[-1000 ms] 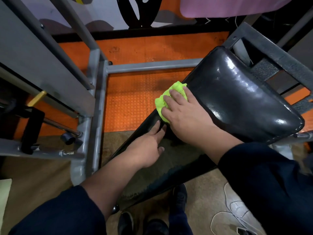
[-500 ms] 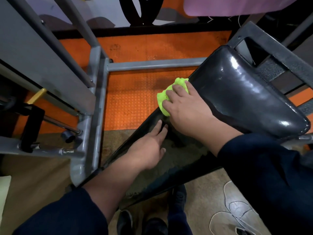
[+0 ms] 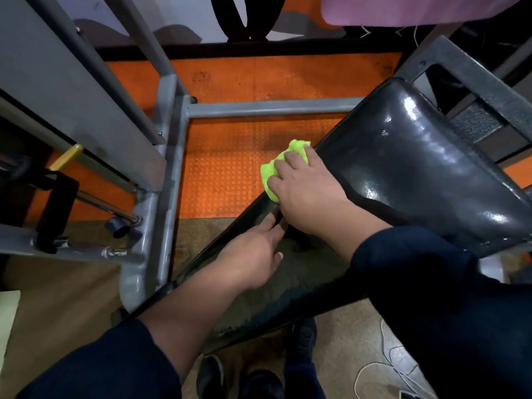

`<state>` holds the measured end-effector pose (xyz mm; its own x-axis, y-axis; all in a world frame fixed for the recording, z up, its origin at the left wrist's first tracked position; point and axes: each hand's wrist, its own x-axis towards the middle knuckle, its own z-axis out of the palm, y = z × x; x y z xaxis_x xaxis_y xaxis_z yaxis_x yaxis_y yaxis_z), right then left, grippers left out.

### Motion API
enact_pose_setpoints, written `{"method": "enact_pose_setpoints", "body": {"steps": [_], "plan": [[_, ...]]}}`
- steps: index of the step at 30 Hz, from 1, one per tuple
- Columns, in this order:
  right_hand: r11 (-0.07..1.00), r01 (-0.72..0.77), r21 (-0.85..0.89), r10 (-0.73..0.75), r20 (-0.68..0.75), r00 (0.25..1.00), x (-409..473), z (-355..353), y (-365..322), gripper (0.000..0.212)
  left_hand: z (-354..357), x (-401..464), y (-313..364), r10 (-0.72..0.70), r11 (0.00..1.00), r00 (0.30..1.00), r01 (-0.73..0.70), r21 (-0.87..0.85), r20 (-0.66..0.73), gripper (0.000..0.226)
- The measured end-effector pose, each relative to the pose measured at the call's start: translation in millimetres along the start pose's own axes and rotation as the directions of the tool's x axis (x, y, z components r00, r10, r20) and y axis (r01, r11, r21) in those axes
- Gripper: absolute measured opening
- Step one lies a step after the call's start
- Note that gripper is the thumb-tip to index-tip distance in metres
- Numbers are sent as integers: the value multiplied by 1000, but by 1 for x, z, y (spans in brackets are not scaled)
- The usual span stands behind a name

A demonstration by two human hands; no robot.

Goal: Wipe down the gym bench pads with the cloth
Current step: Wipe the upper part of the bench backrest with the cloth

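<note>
At the far left, a grey steel frame (image 3: 161,156) of gym equipment is seen, with slanted uprights and a horizontal crossbar over orange studded floor matting (image 3: 227,174). A yellow-tipped handle (image 3: 66,159) and a black bracket (image 3: 56,210) are fixed to the lower left part of the frame.

Nearer the middle, the left hand (image 3: 253,254) is laid flat on the dull lower bench pad (image 3: 288,283), its fingers straight and relaxed, with nothing held; its fingertips are placed at the pad's left edge, just beside the other hand. A dark blue sleeve (image 3: 109,367) is pushed back from the forearm.

Just above it, the bright green cloth (image 3: 272,171) is bunched under the right hand (image 3: 308,194). The fingers are curled over the cloth and it is pressed against the left edge of the pads, where the lower pad meets the glossy black upper pad (image 3: 417,165). Part of the cloth is left showing beyond the fingertips, over the orange matting.

To the right, the upper pad is seen tilted, shiny with highlights, and carried on a dark metal support (image 3: 472,79). Below, dark shoes (image 3: 259,378) are seen on brown flooring, and a pink surface (image 3: 417,8) is visible at the top right
</note>
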<state>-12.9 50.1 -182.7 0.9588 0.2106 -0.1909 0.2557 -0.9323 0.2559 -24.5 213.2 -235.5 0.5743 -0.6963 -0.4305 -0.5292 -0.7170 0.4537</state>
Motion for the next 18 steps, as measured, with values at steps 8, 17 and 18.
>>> {"method": "enact_pose_setpoints", "body": {"steps": [8, 17, 18], "plan": [[995, -95, 31, 95, 22, 995, 13, -6, -6, 48, -3, 4, 3, -86, 996, 995, 84, 40, 53, 70], [997, -76, 32, 77, -9, 997, 9, 0, -5, 45, 1, 1, 1, -59, 998, 998, 59, 8, 38, 70], [996, -87, 30, 87, 11, 996, 11, -2, -9, 47, 0, 3, 0, -67, 998, 997, 66, 17, 41, 69]]}}
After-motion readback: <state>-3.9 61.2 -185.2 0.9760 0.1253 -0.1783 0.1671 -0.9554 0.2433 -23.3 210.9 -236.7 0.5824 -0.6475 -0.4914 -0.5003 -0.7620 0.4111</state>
